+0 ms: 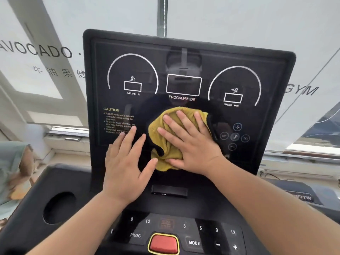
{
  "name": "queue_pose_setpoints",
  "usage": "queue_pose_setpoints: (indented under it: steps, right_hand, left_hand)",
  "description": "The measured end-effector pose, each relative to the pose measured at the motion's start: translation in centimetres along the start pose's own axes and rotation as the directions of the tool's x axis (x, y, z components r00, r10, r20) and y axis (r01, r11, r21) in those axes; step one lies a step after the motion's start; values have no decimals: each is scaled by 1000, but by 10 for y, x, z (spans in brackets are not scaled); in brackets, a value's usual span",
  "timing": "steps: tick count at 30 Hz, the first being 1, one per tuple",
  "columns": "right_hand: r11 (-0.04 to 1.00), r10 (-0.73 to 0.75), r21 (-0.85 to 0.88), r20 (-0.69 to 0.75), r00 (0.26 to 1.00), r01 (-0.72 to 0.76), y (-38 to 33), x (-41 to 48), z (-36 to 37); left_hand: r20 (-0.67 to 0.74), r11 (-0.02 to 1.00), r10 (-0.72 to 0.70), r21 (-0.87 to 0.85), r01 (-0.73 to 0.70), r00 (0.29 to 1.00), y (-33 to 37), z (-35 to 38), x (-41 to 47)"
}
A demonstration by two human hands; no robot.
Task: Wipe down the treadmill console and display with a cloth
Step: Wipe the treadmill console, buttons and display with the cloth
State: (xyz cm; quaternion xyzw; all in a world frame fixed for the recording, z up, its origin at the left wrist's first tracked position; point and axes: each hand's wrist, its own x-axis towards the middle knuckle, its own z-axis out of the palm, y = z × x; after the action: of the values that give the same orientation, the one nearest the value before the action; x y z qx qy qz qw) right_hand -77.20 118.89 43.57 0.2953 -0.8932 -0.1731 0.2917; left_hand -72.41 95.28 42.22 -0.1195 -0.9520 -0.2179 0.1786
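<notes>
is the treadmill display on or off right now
Off, it appears: the display is dark, and its incline, program and speed boxes show no lit figures.

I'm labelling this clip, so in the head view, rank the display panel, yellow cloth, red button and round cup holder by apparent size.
1. display panel
2. yellow cloth
3. round cup holder and red button look alike; the button is nearer and cropped by the frame, so unranked.

Head view looks forward and down, close onto the display (184, 85).
</notes>
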Motion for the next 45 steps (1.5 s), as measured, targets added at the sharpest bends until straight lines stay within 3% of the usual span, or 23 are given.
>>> queue_pose_setpoints:
  steps: [7,14,21,27,32,39,45]
  right_hand:
    - [975,-217,-42,27,976,218,38,-14,-4]
    - [997,59,-44,-76,995,-62,131,41,-48]
    - [942,335,12,-42,941,-335,77,13,-31]
    - [987,159,41,-16,987,-158,16,-60,6]
    - [999,50,14,-47,998,-50,51,-49,-2]
    - [943,334,13,-81,939,-334,142,26,-52]
    - [899,437,12,-26,899,-437,101,11,-39]
  left_hand:
    - [27,998,43,50,-44,999,28,7,0]
    - [91,990,12,140,-25,996,33,8,1]
    - [94,993,-13,119,2,995,39,6,2]
    - [49,993,-14,117,8,999,42,6,10]
    - [31,989,-20,148,15,999,54,4,13]
    - [57,988,-20,155,11,998,45,4,10]
    - [50,989,-16,148,9,999,46,5,8]
